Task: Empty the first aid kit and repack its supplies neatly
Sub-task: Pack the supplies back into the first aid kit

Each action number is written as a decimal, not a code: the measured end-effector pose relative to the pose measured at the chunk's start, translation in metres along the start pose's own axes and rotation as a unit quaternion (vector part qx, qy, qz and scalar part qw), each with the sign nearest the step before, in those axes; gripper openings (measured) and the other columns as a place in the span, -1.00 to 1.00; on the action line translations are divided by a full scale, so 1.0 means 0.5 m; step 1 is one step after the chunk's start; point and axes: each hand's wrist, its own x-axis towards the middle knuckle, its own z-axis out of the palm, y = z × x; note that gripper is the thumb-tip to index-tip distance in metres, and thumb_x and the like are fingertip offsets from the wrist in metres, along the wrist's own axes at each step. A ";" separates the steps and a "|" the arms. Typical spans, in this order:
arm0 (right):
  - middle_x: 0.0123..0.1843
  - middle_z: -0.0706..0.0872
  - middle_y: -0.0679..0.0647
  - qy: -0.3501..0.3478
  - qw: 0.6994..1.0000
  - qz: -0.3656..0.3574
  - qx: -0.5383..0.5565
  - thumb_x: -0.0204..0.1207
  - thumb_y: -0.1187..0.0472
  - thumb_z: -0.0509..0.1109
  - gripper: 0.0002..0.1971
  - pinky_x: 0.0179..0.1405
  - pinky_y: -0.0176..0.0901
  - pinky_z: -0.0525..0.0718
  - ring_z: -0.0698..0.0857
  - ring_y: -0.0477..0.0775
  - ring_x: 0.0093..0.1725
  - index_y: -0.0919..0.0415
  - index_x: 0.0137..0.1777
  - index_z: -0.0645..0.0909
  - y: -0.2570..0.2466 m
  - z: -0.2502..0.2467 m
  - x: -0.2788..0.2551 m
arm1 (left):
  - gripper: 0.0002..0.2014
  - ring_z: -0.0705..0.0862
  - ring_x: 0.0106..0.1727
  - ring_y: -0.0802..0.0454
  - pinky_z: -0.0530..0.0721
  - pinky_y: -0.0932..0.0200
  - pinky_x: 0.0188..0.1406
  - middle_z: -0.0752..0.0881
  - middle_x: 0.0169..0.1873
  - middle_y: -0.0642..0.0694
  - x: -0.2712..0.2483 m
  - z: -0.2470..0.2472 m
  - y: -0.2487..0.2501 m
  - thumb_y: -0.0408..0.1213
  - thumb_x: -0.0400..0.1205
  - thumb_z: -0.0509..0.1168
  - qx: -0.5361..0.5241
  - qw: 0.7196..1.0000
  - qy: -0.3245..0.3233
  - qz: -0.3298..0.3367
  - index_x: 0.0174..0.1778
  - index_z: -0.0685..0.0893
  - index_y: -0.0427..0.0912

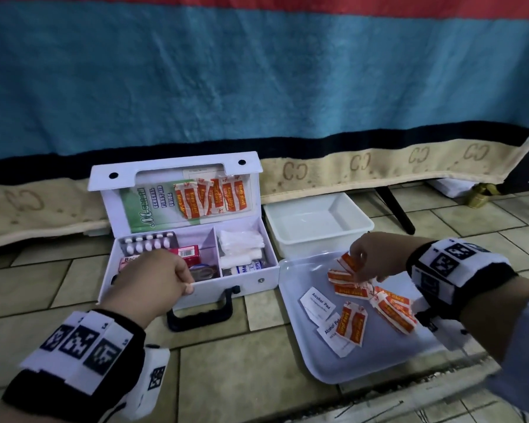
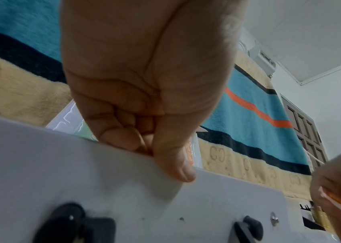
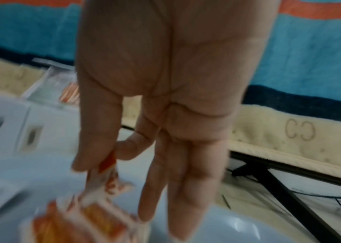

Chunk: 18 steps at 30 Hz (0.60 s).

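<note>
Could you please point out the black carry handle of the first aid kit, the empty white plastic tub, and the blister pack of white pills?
black carry handle (image 1: 199,312): head view, lower bar.
empty white plastic tub (image 1: 324,238): head view, front wall.
blister pack of white pills (image 1: 148,242): head view, middle row.

Bare hands; both wrists wear black bands (image 1: 74,355) — white patches with black square-code markers; pale sleeve (image 1: 519,340).

"Alcohol Pad" sachets (image 1: 317,303), "Keep plast" plasters (image 1: 352,323)
</note>
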 end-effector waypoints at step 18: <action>-0.44 0.65 0.04 0.151 0.931 -0.182 0.279 0.53 0.32 0.42 -0.91 -0.24 -0.27 0.76 0.64 -0.12 -0.49 0.33 -0.07 0.72 -0.290 -0.078 0.116 | -0.83 0.71 -0.05 0.11 0.61 0.28 -0.06 0.77 -0.19 0.09 -0.016 -0.009 0.006 -0.16 0.49 0.46 -0.018 1.000 0.013 -0.009 -0.39 0.65 0.08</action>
